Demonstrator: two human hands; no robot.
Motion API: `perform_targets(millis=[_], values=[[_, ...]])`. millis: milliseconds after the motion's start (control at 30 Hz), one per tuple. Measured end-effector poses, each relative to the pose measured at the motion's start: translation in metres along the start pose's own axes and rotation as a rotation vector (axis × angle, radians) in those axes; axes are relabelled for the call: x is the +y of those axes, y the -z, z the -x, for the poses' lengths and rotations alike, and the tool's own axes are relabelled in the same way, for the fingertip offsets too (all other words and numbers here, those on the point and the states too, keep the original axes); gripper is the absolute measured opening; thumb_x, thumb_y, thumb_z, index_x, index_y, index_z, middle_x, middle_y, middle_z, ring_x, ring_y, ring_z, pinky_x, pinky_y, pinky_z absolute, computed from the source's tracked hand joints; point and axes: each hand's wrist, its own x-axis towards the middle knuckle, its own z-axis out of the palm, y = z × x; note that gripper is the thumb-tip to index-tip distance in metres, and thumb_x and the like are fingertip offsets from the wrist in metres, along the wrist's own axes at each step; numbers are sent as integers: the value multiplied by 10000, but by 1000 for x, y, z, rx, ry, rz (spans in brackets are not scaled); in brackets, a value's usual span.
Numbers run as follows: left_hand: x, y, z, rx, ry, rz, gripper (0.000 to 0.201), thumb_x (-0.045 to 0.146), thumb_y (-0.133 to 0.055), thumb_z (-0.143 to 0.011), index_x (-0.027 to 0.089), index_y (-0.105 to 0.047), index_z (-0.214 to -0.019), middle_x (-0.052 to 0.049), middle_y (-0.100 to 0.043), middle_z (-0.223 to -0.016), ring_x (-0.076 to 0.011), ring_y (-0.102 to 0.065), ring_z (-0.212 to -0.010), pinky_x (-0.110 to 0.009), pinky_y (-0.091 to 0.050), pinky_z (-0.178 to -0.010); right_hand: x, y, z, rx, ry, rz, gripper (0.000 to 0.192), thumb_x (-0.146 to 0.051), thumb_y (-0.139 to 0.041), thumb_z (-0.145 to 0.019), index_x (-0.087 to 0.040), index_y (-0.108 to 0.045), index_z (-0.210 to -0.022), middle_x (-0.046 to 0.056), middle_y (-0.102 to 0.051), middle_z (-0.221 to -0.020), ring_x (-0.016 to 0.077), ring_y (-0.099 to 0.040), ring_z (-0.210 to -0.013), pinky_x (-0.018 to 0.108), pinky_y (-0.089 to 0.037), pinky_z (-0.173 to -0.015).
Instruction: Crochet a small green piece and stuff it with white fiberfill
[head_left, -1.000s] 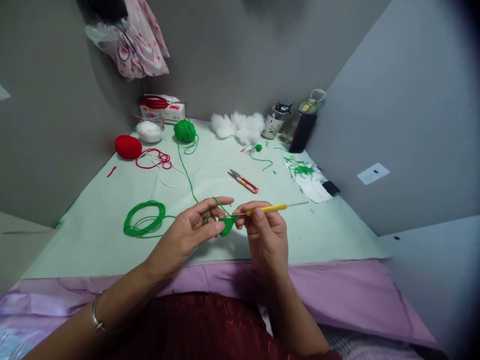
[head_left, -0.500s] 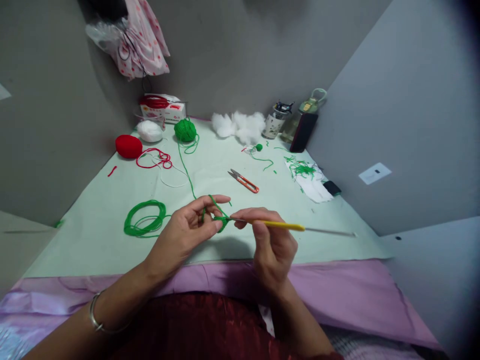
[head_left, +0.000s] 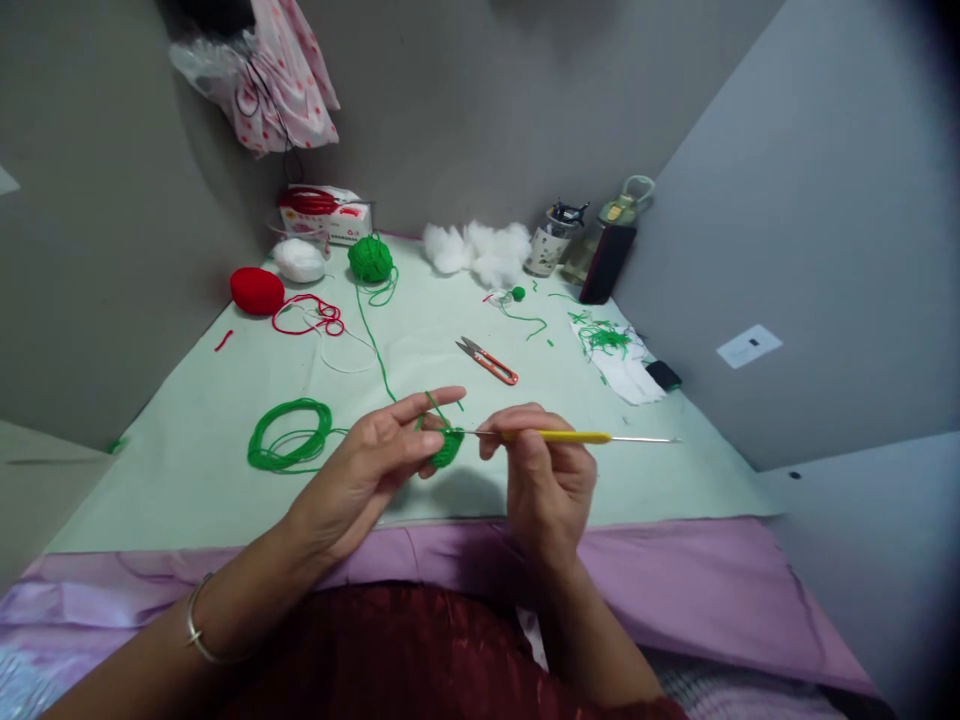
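My left hand (head_left: 382, 450) pinches a small green crochet piece (head_left: 448, 448) between thumb and fingers. Its forefinger is stretched out, with green working yarn looped over it. My right hand (head_left: 551, 470) grips a crochet hook (head_left: 574, 437) by its yellow handle, pen-fashion. The hook's thin metal shaft reaches left to the top edge of the green piece; its other metal end points right. The hook's tip is hidden in the stitches. From my left hand the yarn runs back to a green yarn ball (head_left: 370, 260).
Orange thread snips (head_left: 487, 361) lie beyond my hands. To the left are a green yarn coil (head_left: 259, 452), a red yarn ball (head_left: 257, 291) and a white one (head_left: 300, 260). White stuffing (head_left: 476, 252), a pen cup (head_left: 551, 240) and green scraps (head_left: 604, 338) sit farther back.
The green piece has turned and shows more of its face below my left thumb. My right hand has levelled the hook and shifted it slightly.
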Motion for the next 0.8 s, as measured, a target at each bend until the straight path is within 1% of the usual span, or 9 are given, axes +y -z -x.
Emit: perform_targets(millis=[167,267,367,467,533,600,667,733,800], values=[[-9,-4,1,48,-150,-162,441,265,-856,-827,249,-777,-1261,-12,-688,-918,-134,-559,-821,-232,-444,-752,3,-4,2,-54,7,128,222,-188,-587,-1027,-282,-780,-1085,25,-763,-935,161,-683,-788,331,-585,-696],[-12,-6,-2,83,-189,-117,497,251,-884,-791,246,-763,-1273,0,-691,-878,-138,-593,-805,-241,-467,-770,3,-4,9,-117,218,400,315,-125,-633,-990,-313,-759,-1210,52,-773,-1069,198,-727,-952,362,-617,-781],[-10,-5,-4,48,-57,16,431,262,-890,-779,206,-794,-1195,27,-650,-780,-65,-472,-585,-213,-474,-675,2,-2,12,-141,380,556,416,-97,-664,-963,-339,-727,-1295,68,-771,-1165,226,-729,-1042,394,-624,-831],[-5,-2,-5,30,61,98,307,232,-840,-823,172,-820,-1124,65,-557,-699,-14,-204,-464,-200,-507,-666,1,0,7,-40,230,332,296,-137,-609,-1003,-307,-772,-1182,51,-781,-1010,200,-717,-880,371,-605,-733],[-3,-1,-4,39,27,74,310,208,-819,-837,185,-817,-1147,61,-549,-722,-14,-172,-468,-167,-477,-602,1,0,3,20,70,125,229,-183,-601,-1017,-290,-795,-1074,27,-761,-907,168,-677,-756,340,-574,-675],[-5,-2,-2,44,-48,-27,345,216,-832,-832,219,-810,-1176,33,-599,-796,-21,-236,-488,-144,-351,-475,3,-2,0,6,-35,0,190,-233,-622,-1014,-286,-805,-1018,20,-761,-903,159,-672,-754,325,-564,-681],[-8,-3,-1,26,-118,-139,362,250,-837,-842,261,-803,-1202,9,-651,-874,-41,-349,-539,-157,-304,-461,5,-3,-1,-47,-98,-33,164,-268,-648,-1003,-284,-811,-1006,27,-783,-946,175,-704,-846,324,-576,-739],[-11,-3,-1,-13,-156,-208,337,282,-797,-891,291,-795,-1228,-12,-694,-950,-87,-522,-690,-180,-430,-618,9,-4,-2,-48,-159,-56,151,-298,-665,-994,-279,-815,-998,30,-794,-950,178,-712,-879,316,-578,-769],[-11,1,-2,-65,-153,-234,308,309,-738,-946,298,-786,-1250,-34,-721,-1038,-155,-617,-929,-251,-479,-872,12,-3,-3,1,-237,-145,140,-337,-693,-973,-265,-813,-973,27,-785,-908,156,-690,-788,295,-571,-731]])
